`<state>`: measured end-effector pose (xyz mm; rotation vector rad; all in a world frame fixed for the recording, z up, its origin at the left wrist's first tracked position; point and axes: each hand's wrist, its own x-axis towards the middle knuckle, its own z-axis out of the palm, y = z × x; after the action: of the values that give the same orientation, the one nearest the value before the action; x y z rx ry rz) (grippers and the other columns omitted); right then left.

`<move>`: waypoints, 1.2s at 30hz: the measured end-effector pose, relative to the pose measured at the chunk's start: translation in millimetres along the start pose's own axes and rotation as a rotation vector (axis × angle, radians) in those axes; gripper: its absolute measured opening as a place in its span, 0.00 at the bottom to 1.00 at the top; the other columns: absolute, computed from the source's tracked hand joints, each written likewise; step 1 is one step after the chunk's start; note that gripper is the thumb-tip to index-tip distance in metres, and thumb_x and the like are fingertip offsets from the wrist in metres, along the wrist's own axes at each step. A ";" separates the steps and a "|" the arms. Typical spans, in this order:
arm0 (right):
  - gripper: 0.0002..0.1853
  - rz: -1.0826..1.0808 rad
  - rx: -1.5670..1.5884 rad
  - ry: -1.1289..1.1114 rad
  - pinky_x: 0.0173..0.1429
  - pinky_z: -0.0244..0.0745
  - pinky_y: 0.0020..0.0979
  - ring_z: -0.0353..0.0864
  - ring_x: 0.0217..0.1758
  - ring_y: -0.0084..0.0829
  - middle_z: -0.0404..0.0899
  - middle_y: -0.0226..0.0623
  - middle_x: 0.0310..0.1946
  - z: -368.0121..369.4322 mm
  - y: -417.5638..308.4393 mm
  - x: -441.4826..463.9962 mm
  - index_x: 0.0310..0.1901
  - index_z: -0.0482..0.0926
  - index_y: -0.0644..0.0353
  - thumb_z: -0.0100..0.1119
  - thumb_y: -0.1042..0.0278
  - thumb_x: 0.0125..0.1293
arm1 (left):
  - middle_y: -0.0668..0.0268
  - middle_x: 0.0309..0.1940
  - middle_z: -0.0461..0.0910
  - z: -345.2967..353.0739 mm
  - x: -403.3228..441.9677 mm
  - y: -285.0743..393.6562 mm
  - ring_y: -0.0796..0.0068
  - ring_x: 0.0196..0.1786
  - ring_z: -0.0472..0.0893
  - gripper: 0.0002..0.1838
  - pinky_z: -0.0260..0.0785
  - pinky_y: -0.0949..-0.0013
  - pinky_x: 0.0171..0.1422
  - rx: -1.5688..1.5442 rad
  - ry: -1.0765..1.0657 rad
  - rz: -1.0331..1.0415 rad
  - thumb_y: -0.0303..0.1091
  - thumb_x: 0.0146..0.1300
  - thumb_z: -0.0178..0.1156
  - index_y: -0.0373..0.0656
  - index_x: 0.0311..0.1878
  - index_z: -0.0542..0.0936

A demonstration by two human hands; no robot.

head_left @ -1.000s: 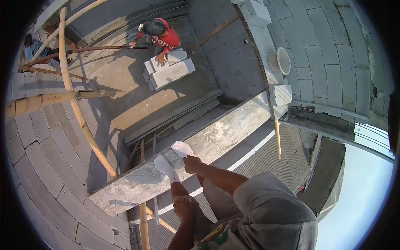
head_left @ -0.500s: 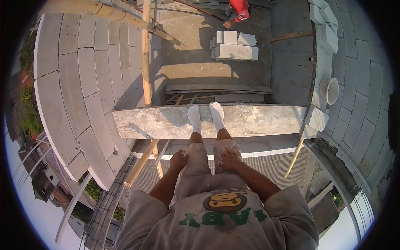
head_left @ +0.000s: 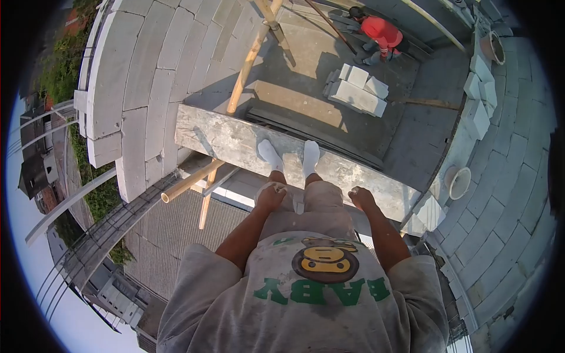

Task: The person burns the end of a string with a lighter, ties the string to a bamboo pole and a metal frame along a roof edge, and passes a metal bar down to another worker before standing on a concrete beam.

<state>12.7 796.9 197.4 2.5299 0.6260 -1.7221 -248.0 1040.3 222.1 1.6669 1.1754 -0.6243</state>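
Note:
My left hand [head_left: 271, 197] is curled closed against the left knee of my dusty shorts [head_left: 321, 203]. Whether its fingers hold anything is hidden. Just outside the right knee, my right hand [head_left: 361, 198] is closed in a loose fist, apart from the shorts, with no object showing in it. Both my feet, in white socks [head_left: 311, 156], stand on a wide, plaster-stained plank [head_left: 229, 138] that spans the gap between two block walls.
Far below, a person in a red top [head_left: 382, 32] bends near stacked white blocks [head_left: 357, 91]. Bamboo poles [head_left: 244, 73] rise at left. A bucket [head_left: 457, 181] and loose blocks [head_left: 429, 213] sit along the right ledge. Behind the plank lies a corrugated roof [head_left: 176, 229].
My view has turned, so the plank now slants. My right hand has left the right thigh and closed beside the knee. The person in red now shows more fully, bent over.

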 end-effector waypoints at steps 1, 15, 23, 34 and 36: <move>0.21 -0.028 0.017 0.058 0.52 0.72 0.43 0.78 0.48 0.51 0.80 0.53 0.41 -7.4 5.2 -1.9 0.43 0.79 0.61 0.51 0.51 0.59 | 0.47 0.44 0.80 -4.4 -1.0 8.6 0.49 0.50 0.78 0.27 0.68 0.55 0.57 -0.059 -0.020 0.047 0.51 0.59 0.54 0.36 0.50 0.77; 0.20 -0.216 -0.015 0.152 0.51 0.73 0.44 0.79 0.46 0.50 0.81 0.53 0.39 -42.2 -36.1 6.8 0.41 0.79 0.62 0.50 0.52 0.60 | 0.47 0.40 0.81 -54.0 -4.9 17.7 0.49 0.48 0.80 0.22 0.70 0.57 0.52 -0.194 0.121 -0.002 0.49 0.59 0.55 0.38 0.45 0.80; 0.20 -0.088 0.096 0.174 0.53 0.73 0.43 0.79 0.47 0.48 0.81 0.49 0.41 -28.6 -49.9 -36.3 0.41 0.80 0.61 0.50 0.53 0.60 | 0.49 0.38 0.82 -45.5 23.6 -47.6 0.52 0.44 0.81 0.22 0.70 0.59 0.49 -0.090 0.070 -0.010 0.48 0.59 0.56 0.37 0.44 0.80; 0.19 0.091 0.303 0.439 0.55 0.72 0.42 0.79 0.48 0.47 0.80 0.50 0.42 42.0 -29.7 -105.0 0.39 0.80 0.58 0.48 0.52 0.61 | 0.69 0.22 0.75 -123.9 77.4 -7.1 0.80 0.24 0.73 0.13 0.67 0.73 0.30 -0.173 -0.148 0.157 0.39 0.61 0.59 0.35 0.36 0.79; 0.19 0.196 0.393 0.480 0.55 0.72 0.41 0.79 0.48 0.47 0.80 0.51 0.42 69.9 -23.9 -104.2 0.39 0.80 0.58 0.47 0.52 0.62 | 0.71 0.21 0.74 -138.8 89.6 5.6 0.82 0.23 0.72 0.12 0.66 0.75 0.28 -0.128 -0.189 0.113 0.38 0.61 0.59 0.37 0.33 0.78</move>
<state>-90.0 769.7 268.3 3.1790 0.0270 -1.2780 -222.9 1202.9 207.0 1.5193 0.9588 -0.6088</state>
